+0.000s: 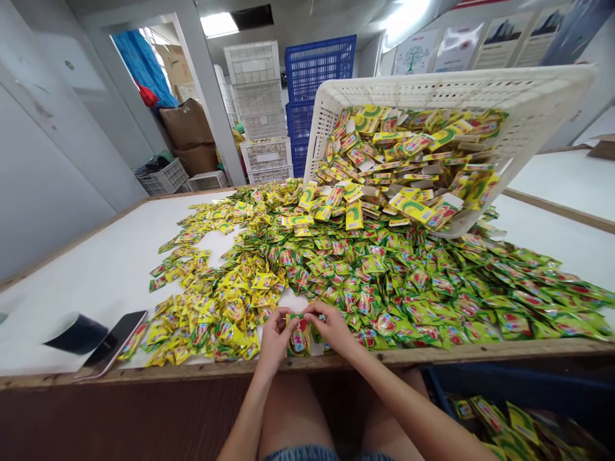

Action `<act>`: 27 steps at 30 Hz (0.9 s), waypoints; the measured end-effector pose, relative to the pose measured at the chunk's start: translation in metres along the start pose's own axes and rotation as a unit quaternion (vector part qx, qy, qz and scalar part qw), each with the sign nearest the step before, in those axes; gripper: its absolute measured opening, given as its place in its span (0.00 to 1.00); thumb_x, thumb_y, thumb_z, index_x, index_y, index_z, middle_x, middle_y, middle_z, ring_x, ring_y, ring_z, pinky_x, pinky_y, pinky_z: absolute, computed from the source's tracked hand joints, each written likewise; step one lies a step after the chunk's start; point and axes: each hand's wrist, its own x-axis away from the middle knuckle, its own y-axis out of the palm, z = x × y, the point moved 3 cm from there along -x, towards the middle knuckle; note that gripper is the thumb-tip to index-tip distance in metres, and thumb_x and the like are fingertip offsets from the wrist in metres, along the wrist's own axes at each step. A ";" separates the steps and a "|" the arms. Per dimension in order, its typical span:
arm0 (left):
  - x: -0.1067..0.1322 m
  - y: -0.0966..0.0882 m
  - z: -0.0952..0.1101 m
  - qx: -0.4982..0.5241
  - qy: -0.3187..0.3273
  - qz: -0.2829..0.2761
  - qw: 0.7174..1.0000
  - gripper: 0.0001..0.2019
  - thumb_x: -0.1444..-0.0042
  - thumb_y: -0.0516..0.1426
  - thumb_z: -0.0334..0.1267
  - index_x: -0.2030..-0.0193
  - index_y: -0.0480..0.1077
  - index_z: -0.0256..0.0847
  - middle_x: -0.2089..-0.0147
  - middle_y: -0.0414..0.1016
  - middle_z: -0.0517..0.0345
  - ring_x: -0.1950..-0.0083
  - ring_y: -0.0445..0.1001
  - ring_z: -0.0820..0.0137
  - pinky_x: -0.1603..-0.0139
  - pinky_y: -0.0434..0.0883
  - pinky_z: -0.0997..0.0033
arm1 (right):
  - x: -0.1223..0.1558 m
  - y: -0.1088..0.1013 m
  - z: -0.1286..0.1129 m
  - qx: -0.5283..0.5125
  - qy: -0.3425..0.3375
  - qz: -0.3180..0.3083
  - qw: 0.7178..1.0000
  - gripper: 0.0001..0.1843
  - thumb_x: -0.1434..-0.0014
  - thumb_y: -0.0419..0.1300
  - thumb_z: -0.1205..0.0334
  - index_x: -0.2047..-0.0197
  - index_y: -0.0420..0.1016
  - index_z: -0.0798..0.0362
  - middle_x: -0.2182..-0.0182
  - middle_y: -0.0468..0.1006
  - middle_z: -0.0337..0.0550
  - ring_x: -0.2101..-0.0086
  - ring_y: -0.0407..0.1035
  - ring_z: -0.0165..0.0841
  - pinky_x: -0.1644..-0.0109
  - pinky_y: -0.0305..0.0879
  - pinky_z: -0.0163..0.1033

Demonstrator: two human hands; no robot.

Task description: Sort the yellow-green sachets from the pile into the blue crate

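Observation:
My left hand (273, 336) and my right hand (331, 326) meet at the near edge of the table, fingers pinched on the top of one small yellow-green sachet (298, 338) held upright between them. Just beyond lies a wide heap of sachets (365, 269), yellow ones more to the left, greener ones to the right. A white plastic crate (528, 109) lies tipped on its side over the heap, with several sachets and small flat boxes spilling out of it.
A smartphone (113, 344) and a dark curved object (77, 334) lie at the table's near left. A blue bin (519, 410) with more sachets stands under the table at right. White and blue crates (288, 96) are stacked behind.

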 end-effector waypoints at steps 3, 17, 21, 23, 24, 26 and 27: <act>-0.001 -0.004 -0.002 -0.033 0.005 0.028 0.999 0.12 0.56 0.62 0.42 0.68 0.68 0.38 0.74 0.70 0.62 0.71 0.70 0.72 0.67 0.66 0.75 | -0.004 0.002 -0.003 0.050 -0.023 -0.013 0.998 0.09 0.43 0.53 0.62 0.71 0.72 0.53 0.72 0.73 0.41 0.67 0.67 0.33 0.61 0.61 0.37; 0.005 -0.001 0.016 -0.015 0.036 0.052 0.998 0.09 0.53 0.60 0.40 0.68 0.72 0.37 0.64 0.76 0.52 0.59 0.73 0.65 0.55 0.67 0.68 | 0.005 0.010 -0.015 0.028 -0.031 0.028 0.999 0.09 0.43 0.54 0.60 0.65 0.73 0.53 0.69 0.74 0.43 0.67 0.67 0.33 0.60 0.63 0.37; 0.000 -0.001 0.019 -0.022 0.024 0.046 0.998 0.09 0.55 0.61 0.39 0.67 0.73 0.37 0.66 0.76 0.54 0.63 0.73 0.67 0.59 0.68 0.71 | -0.002 0.013 -0.014 0.036 -0.012 0.038 0.999 0.08 0.44 0.54 0.60 0.67 0.72 0.53 0.72 0.74 0.41 0.71 0.66 0.31 0.65 0.62 0.35; -0.004 -0.001 0.022 -0.041 0.024 0.044 0.998 0.09 0.55 0.61 0.39 0.68 0.73 0.37 0.70 0.76 0.56 0.67 0.73 0.69 0.63 0.68 0.73 | -0.007 0.012 -0.015 0.036 -0.005 0.025 0.999 0.09 0.44 0.53 0.60 0.68 0.72 0.54 0.74 0.73 0.40 0.74 0.66 0.30 0.68 0.61 0.34; -0.005 -0.002 0.023 -0.049 0.025 0.043 0.998 0.08 0.55 0.61 0.39 0.69 0.74 0.37 0.71 0.76 0.57 0.68 0.72 0.70 0.64 0.67 0.74 | -0.009 0.012 -0.016 0.037 -0.002 0.019 0.999 0.09 0.44 0.53 0.60 0.69 0.72 0.54 0.75 0.73 0.39 0.75 0.65 0.29 0.69 0.61 0.33; -0.006 -0.003 0.024 -0.058 0.026 0.043 0.997 0.08 0.55 0.61 0.40 0.70 0.74 0.37 0.72 0.76 0.57 0.70 0.72 0.70 0.66 0.67 0.74 | -0.011 0.011 -0.018 0.038 -0.001 0.013 0.999 0.09 0.43 0.53 0.60 0.70 0.71 0.54 0.76 0.72 0.38 0.75 0.64 0.29 0.69 0.60 0.33; -0.006 -0.004 0.023 -0.060 0.027 0.046 0.997 0.08 0.55 0.61 0.40 0.70 0.74 0.37 0.71 0.76 0.57 0.69 0.72 0.70 0.65 0.67 0.74 | -0.009 0.010 -0.018 0.035 -0.003 0.014 0.999 0.09 0.43 0.53 0.60 0.70 0.70 0.54 0.76 0.72 0.38 0.74 0.65 0.29 0.69 0.60 0.33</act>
